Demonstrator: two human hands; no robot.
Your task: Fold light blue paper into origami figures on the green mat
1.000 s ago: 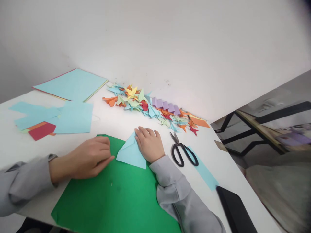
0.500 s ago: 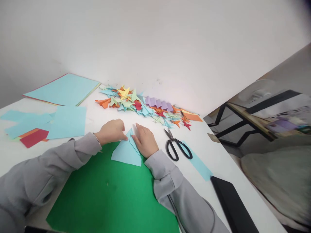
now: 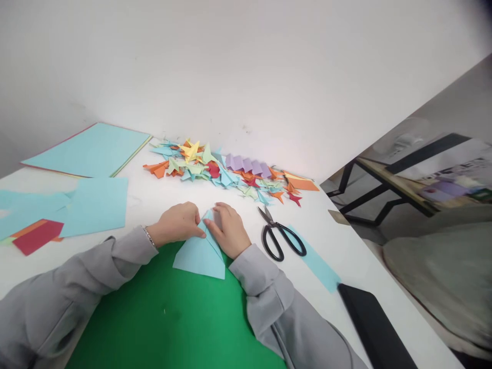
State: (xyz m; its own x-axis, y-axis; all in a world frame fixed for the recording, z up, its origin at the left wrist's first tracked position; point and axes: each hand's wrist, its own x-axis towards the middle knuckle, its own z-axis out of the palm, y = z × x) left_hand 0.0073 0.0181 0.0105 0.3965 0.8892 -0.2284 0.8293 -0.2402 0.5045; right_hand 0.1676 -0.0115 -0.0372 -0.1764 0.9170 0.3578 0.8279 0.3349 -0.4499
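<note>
A light blue folded paper (image 3: 202,259) lies on a green sheet (image 3: 165,323), its narrow tip pointing away from me and its wide edge towards me. My left hand (image 3: 177,223) has its fingers curled and grips the paper's left side near the tip, thumb on top. On the right side, my right hand (image 3: 229,231) holds the same paper between thumb and fingers, the thumb lying over the fold close to the tip. Both hands partly cover the tip. Black-handled scissors (image 3: 273,225) rest to the right of my right hand.
Many small folded paper pieces (image 3: 226,174) lie along the wall. At the left are blue sheets (image 3: 96,207), a red paper piece (image 3: 38,237) and a large paper stack (image 3: 90,148). Rightward lie a blue strip (image 3: 321,269) and a black flat object (image 3: 374,323).
My right thumb has shifted up and inward over the fold near the tip. My left hand keeps its grip on the left side. The whole view has tilted slightly.
</note>
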